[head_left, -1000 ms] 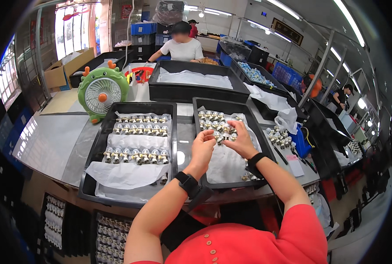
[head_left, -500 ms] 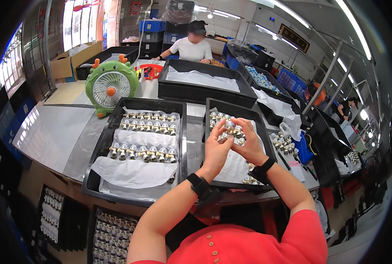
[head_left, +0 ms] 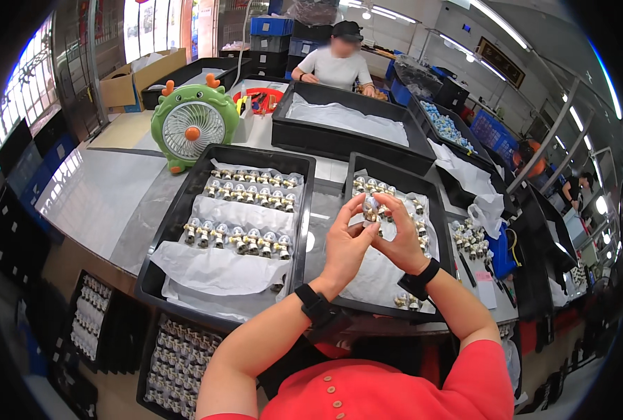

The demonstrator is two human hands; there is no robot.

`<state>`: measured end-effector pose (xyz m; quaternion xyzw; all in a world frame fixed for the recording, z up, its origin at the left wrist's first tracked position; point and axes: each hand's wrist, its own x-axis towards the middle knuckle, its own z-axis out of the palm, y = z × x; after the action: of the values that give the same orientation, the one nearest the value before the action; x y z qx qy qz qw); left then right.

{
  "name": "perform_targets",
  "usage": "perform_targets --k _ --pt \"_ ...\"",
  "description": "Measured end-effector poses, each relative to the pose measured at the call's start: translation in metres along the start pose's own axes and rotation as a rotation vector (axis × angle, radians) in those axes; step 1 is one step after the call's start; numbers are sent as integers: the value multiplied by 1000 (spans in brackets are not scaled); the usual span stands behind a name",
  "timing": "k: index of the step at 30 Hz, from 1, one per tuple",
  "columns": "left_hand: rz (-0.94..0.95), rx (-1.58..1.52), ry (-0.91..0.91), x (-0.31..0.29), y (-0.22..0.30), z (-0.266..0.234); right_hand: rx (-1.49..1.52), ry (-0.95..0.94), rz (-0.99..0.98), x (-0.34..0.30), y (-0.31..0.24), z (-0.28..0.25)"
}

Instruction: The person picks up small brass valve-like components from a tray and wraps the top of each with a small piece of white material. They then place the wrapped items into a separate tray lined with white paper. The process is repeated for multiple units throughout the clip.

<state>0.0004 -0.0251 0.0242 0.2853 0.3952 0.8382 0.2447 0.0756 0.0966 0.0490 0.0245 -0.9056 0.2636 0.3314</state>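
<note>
Between my two hands, above the right-hand black tray (head_left: pixel 434 210), is a small white-and-gold figurine (head_left: pixel 372 208) with a pale rounded top. My left hand (head_left: pixel 346 246) pinches it from the left with thumb and fingers. From the other side the fingertips of my right hand (head_left: pixel 401 241) close on it too. Similar figurines (head_left: pixel 374 185) lie in that tray on white sheeting, partly hidden by my hands. The left-hand black tray (head_left: pixel 159 245) holds rows of such figurines (head_left: pixel 252 197) with white sheets between them.
A green cartoon-shaped fan (head_left: pixel 194 126) stands behind the left tray. Farther back is a large black tray (head_left: pixel 339 143) lined with white; a person in a white shirt (head_left: pixel 336 66) sits beyond it. Loose figurines (head_left: pixel 471 238) and pens (head_left: pixel 465 269) lie at the right. Filled trays (head_left: pixel 178 367) stand low at left.
The whole view has shifted, so the table and trays sit farther right in the picture. The figurine stays between my hands and now shows more upright and more clearly.
</note>
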Motion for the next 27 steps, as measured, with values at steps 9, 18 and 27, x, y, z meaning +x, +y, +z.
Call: perform_targets --k 9,18,27 --pt "-27 -11 -34 4 4 -6 57 -31 -39 3 18 0" --pt "-165 38 15 10 2 -2 217 -69 18 4 29 -6" --pt "-211 -22 71 21 -11 15 343 20 104 -4 51 1"
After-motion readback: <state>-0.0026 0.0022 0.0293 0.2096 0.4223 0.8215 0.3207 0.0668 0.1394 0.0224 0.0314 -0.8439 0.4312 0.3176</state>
